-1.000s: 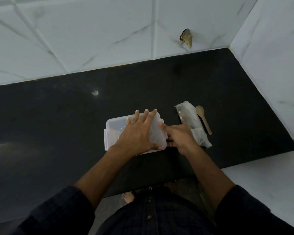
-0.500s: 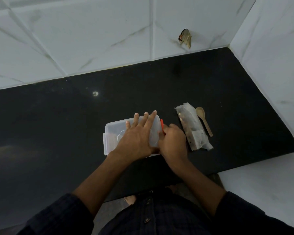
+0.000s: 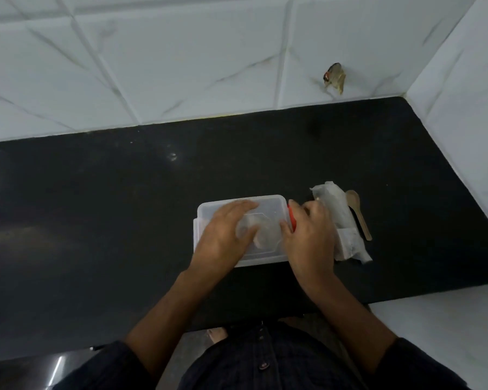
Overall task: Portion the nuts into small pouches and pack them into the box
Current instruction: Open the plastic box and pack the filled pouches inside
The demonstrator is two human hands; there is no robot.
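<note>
Nearest to me I see my dark checked shirt (image 3: 268, 361) with its buttons, and both dark sleeves at the bottom corners, forearms reaching out toward twelve o'clock over the black stone surface (image 3: 96, 220).

My left hand (image 3: 223, 237) lies palm down on the lid of the clear rectangular plastic box (image 3: 268, 204), fingers spread and fairly straight, pressing rather than pinching; its fingertips aim toward about one o'clock. The box sits flat on the surface with its long axis running nine to three o'clock, its short sides toward my hands and the wall. Most of its left half is under my left palm, so the box extends from that grip out toward three o'clock.

My right hand (image 3: 310, 235) is at the box's three o'clock end, fingers curled around a small red latch or clip (image 3: 292, 220) on that short edge, thumb against the lid's edge. The red piece runs roughly six to twelve o'clock along the edge.

Just beyond my right hand, at about two o'clock from the box, lies a crumpled translucent white plastic bag (image 3: 338, 220), its length running from eleven to five o'clock. I cannot tell what is inside. Touching or just beside its three o'clock side lies a small light wooden spoon (image 3: 357, 212), bowl toward twelve o'clock.

Farthest off, white marbled tiles (image 3: 181, 66) back the surface, with a brownish chipped patch (image 3: 334, 77) near the corner.
</note>
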